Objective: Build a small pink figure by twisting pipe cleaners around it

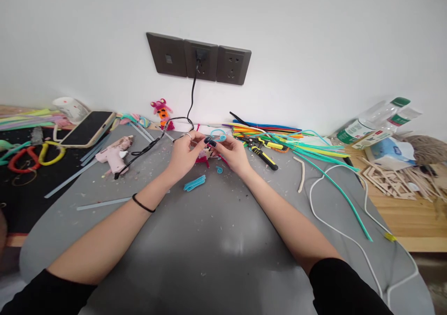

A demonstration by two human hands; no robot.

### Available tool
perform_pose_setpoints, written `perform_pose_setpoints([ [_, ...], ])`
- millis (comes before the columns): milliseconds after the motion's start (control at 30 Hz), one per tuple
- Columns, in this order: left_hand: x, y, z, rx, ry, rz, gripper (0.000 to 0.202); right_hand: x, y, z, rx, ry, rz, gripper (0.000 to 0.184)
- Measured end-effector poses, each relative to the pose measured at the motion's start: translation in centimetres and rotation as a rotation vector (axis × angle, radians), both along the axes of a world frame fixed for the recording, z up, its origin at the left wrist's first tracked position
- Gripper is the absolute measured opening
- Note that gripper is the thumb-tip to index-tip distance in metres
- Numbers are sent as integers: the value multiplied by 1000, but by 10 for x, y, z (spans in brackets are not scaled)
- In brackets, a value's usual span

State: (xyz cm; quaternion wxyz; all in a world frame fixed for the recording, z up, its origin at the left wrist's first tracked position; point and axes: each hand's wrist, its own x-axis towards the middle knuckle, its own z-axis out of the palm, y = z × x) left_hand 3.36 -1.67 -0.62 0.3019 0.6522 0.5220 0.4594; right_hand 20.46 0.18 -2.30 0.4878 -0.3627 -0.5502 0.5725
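A light blue pipe cleaner (217,131), bent into a loop with a small curl at its right end, is pinched between both hands. My left hand (187,153) closes thumb and fingers on its left side, and my right hand (235,155) grips it near the curl. The fingertips almost meet and hide part of it. Partly covered beneath the hands lies a crimson fuzzy piece (201,159). Close below the right hand, a small blue coil (219,170) rests on the grey mat (209,240). Nearer to me is a folded blue pipe cleaner bundle (194,183).
Left are a pink glue gun (115,155), a phone (87,128), glue sticks (70,180) and scissors (52,153). A small pink-orange figure (162,112) stands by the wall. Right are yellow-black pliers (263,156), pipe cleaners (314,145), a white cable (324,219) and bottles (370,124).
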Motion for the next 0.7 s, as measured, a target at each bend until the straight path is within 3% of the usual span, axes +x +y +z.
perform_pose_setpoints([
  [433,-3,-1,6,128,291,-28,12,-2,-6,1,94,-78,16,46],
  [700,-5,-1,9,181,410,-54,15,-1,-7,0,166,-174,6,38],
])
